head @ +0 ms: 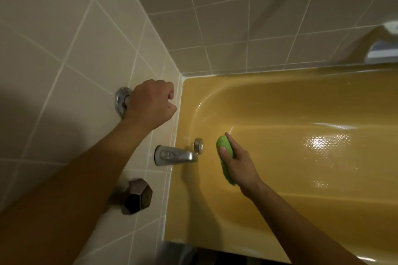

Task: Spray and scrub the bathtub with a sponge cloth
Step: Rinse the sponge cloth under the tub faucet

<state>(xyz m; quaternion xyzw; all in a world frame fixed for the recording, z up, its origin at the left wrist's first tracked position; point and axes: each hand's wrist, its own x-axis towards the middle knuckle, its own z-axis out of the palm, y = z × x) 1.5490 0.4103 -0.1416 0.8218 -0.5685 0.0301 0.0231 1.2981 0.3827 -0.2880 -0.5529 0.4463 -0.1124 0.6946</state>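
Nearer than the spout (175, 155), a dark knob (137, 196) could be bumped in passing. Right of the spout, the sponge cloth (224, 146) is clasped by the right grip (239, 168) against the bathtub (301, 103) wall and could be snagged on the overflow plate (198, 145). Beyond the spout, a chrome tap (121, 101) is clenched by the left grip (150, 104) and could be turned accidentally.

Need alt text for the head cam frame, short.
Right hand holds a green sponge cloth against the end wall of the yellow bathtub, beside the chrome spout. Left hand grips the chrome wall valve on the tiles.
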